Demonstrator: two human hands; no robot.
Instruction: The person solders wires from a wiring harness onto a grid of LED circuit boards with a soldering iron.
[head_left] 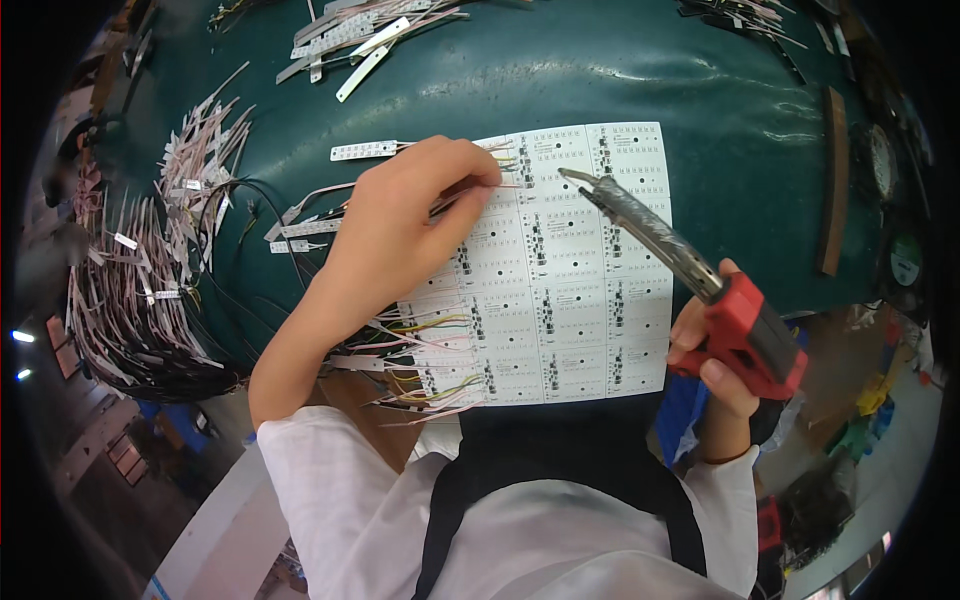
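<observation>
A large white circuit board panel (588,270), divided into several small boards with rows of pads and black parts, lies in front of me. My left hand (395,225) reaches over its upper left part, thumb and forefinger closed on a thin wire (508,185) at the board's surface. In my right hand (735,393) is a red and black soldering gun (755,335). Its metal tip points up and left, over the panel's upper middle; I cannot tell whether it touches. Coloured wires (445,322) run off the panel's left edge.
A green mat (500,90) covers the table. Bundles of wires (140,290) with white tags pile up at left. White strips with wires (365,45) lie at the far side. More wires (750,15) are at far right, with a brown bar (832,180) below.
</observation>
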